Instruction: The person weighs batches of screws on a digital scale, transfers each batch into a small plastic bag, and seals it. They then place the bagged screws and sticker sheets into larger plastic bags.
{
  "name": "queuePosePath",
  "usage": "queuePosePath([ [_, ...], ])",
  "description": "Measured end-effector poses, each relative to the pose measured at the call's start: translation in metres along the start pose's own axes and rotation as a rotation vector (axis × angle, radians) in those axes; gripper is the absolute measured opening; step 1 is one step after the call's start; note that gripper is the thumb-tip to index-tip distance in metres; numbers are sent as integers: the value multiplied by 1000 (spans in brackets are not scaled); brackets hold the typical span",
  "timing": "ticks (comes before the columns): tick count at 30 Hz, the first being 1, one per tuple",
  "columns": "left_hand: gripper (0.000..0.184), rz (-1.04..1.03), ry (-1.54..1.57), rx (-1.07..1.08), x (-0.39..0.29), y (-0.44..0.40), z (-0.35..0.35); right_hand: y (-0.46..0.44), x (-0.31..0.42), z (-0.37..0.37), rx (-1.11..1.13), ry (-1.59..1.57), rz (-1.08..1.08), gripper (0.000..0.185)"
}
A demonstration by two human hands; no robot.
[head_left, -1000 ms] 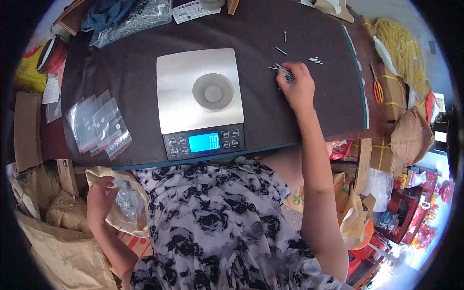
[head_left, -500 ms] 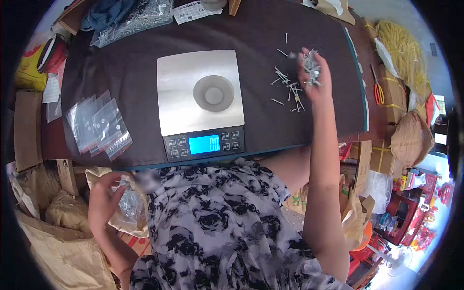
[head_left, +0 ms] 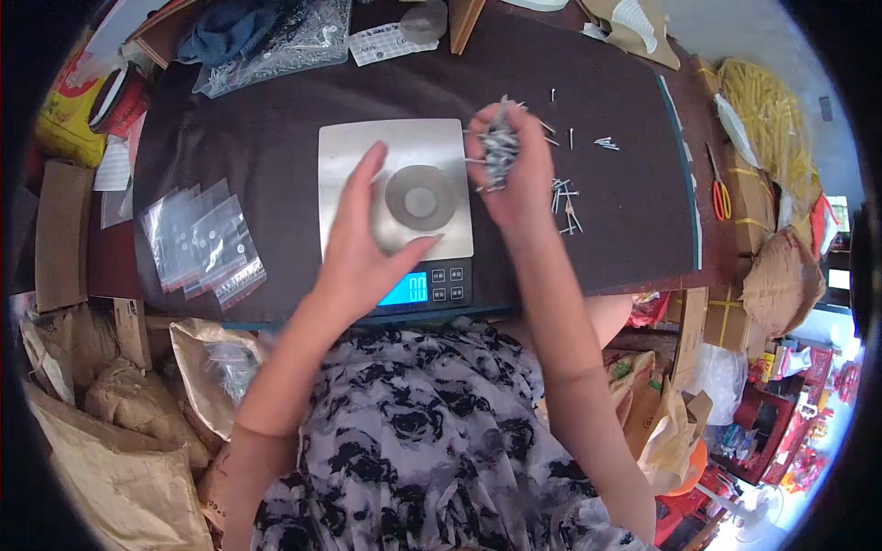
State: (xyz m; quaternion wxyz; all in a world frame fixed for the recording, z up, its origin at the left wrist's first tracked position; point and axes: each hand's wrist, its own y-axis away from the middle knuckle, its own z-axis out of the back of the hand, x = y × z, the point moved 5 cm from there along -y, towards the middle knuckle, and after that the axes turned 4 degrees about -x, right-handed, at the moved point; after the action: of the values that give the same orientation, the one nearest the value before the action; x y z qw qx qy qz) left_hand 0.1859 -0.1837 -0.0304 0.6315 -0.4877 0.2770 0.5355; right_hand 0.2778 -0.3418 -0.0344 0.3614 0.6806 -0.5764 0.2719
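My left hand point(head_left: 360, 241) is over the digital scale point(head_left: 345, 147), its thumb and fingers spread around the near left side of a small grey round bowl point(head_left: 421, 220). Whether its fingers touch the bowl I cannot tell. The bowl stands on the steel plate, and the blue display point(head_left: 404, 288) reads 0.0. Palm up, my right hand point(head_left: 525, 179) cups a heap of silvery screws point(head_left: 499, 151) just right of the scale, with some ends poking out past the fingers. Several loose screws point(head_left: 570, 209) lie on the dark cloth beyond that hand.
Small clear zip bags point(head_left: 197, 241) lie overlapped at the left. A large bag of screws point(head_left: 285, 50) and a labelled paper point(head_left: 381, 43) are at the back. Orange-handled scissors point(head_left: 719, 195) rest on the right edge, and an open paper bag point(head_left: 197, 367) is below the table's left front.
My left hand has risen from the paper bag below the table to the bowl on the scale. My right hand has moved left with its screws, towards the scale.
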Motion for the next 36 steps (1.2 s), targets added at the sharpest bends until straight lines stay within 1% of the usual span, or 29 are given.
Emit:
queuePosePath([
  [2,95,15,62,-6,8,-6,-17,12,-10,-18,41,31,82,18],
  [5,100,61,155,24,8,-11,-25,19,-16,-25,246,207,371,17],
  [9,100,120,142,32,13,-10,-26,25,-18,-27,371,257,446,16],
  [12,99,114,102,60,6,-11,-25,31,-15,-28,458,449,553,28],
  [14,99,123,91,88,4,-12,-24,34,-12,-27,469,434,570,28],
  [15,98,86,104,70,1,-12,-21,35,-10,-27,475,426,578,28],
  [17,96,16,129,37,-4,-8,-12,31,-4,-20,398,263,539,25],
  [20,88,-33,2,-5,1,6,24,25,13,0,294,63,498,28],
  [22,73,58,18,-108,17,23,56,22,26,26,236,14,464,28],
  [24,53,126,-282,-100,31,40,97,20,34,62,151,46,423,25],
  [26,39,167,-367,-47,46,60,132,20,32,96,1,-135,300,23],
  [27,35,185,-441,-44,49,70,143,18,30,110,77,-307,200,20],
  [28,31,204,-516,-42,48,77,150,22,32,118,53,-423,145,18],
  [29,30,162,-625,6,40,80,151,25,34,122,30,-540,89,17],
  [30,30,131,-689,6,41,85,152,29,34,123,6,-658,31,15],
  [32,29,60,-820,2,50,95,150,34,32,124,11,-796,13,13],
  [34,27,52,-816,-28,62,103,152,36,30,125,31,-887,-21,13],
  [36,28,47,-809,-55,69,105,152,37,27,115,126,-1005,-84,13],
])
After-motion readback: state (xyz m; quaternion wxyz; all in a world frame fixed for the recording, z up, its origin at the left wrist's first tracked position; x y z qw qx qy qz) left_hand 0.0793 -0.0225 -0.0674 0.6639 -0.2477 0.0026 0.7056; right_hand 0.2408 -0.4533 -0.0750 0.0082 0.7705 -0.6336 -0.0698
